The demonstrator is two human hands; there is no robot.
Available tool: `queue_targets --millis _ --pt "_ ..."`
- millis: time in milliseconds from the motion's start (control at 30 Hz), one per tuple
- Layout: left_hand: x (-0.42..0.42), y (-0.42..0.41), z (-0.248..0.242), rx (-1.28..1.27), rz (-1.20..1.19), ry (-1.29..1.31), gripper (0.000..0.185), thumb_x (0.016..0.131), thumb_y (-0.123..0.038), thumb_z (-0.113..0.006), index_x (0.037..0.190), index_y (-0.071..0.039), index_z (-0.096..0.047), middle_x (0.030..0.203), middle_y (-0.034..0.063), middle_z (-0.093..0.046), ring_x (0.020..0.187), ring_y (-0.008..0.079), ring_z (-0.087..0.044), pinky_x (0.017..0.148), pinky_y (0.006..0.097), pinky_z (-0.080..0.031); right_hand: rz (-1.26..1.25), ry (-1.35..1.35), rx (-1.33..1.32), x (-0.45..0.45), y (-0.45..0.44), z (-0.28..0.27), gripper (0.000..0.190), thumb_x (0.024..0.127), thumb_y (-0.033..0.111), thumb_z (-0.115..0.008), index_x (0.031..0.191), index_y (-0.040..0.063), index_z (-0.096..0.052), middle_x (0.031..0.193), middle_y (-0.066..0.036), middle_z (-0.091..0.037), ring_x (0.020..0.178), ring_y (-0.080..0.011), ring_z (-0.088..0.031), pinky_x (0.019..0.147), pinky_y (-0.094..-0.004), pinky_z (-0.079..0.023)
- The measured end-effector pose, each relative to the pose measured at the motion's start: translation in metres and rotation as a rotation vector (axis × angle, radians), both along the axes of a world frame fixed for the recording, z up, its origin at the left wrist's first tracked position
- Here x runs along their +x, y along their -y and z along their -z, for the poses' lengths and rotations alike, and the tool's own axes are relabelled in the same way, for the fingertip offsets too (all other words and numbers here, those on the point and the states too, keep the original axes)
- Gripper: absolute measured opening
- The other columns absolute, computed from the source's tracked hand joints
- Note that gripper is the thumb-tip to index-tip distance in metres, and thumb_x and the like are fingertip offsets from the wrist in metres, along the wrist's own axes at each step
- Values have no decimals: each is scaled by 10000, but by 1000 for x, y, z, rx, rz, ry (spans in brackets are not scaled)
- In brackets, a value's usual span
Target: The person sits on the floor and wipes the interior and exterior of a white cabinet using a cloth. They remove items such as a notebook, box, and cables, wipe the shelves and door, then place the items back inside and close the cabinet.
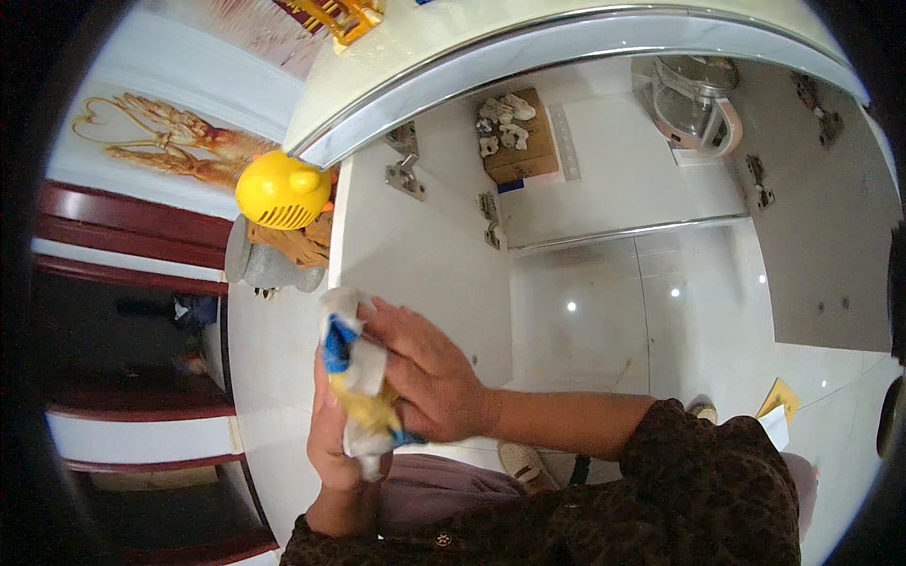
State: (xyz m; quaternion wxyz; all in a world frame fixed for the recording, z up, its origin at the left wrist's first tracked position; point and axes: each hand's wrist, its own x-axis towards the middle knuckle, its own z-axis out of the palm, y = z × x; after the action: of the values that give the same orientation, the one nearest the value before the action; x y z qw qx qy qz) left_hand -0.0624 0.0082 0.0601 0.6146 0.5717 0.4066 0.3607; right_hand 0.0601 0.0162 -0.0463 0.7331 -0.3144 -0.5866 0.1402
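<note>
A crumpled cloth point(364, 407) in white, blue and yellow is bunched between my two hands, a little blurred. My left hand point(329, 442) wraps around its left side, thumb along the near face. From the right, my right hand point(432, 375) presses against the cloth with its fingers reaching toward the top end. Both hands are in front of the opened left cabinet door point(432, 283), over the tiled floor. Part of the cloth is hidden behind the right hand's fingers.
The low cabinet point(616, 177) holds a cardboard box point(527, 159) topped with crumpled white items, and a glass-jug appliance point(690, 106). Its right door point(824, 247) also stands open. Left are a yellow rounded object point(283, 189), a grey stone-like stand point(272, 262) and dark-red steps point(134, 226).
</note>
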Motion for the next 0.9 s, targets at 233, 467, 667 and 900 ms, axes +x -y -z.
queue_targets --millis 233,467,667,900 --pt "24 -3 1 176 -60 -140 900 919 -562 -467 1547 -2 -148 1490 224 -359 1317 365 -448 1086 499 -371 389 -150 -631 51 -126 139 502 975 104 -365 1448 -62 -334 1494 -268 -353 1367 -408 -375 1169 -424 -282" --pt "31 -16 -10 116 6 -388 1121 796 -626 -602 1565 -26 -50 1567 209 -199 1421 342 -279 1143 510 -236 818 333 -259 170 -305 112 409 959 145 -426 1323 -18 -515 1353 -242 -520 1264 -396 -474 1109 -437 -364" --pt "-32 -6 -7 103 119 -446 929 900 -488 -558 1583 -134 -38 1626 135 -73 1464 412 -129 1176 481 -160 451 41 -396 158 -311 57 370 901 95 -453 1235 -24 -558 1248 -271 -578 1178 -430 -531 1045 -477 -418" --pt "-8 -25 14 305 18 -507 977 853 -583 -515 1568 -56 -106 1573 196 -203 1417 321 -294 1144 506 -244 292 31 -423 135 -197 88 367 835 46 -528 1182 -37 -615 1174 -270 -619 1118 -416 -580 982 -454 -454"
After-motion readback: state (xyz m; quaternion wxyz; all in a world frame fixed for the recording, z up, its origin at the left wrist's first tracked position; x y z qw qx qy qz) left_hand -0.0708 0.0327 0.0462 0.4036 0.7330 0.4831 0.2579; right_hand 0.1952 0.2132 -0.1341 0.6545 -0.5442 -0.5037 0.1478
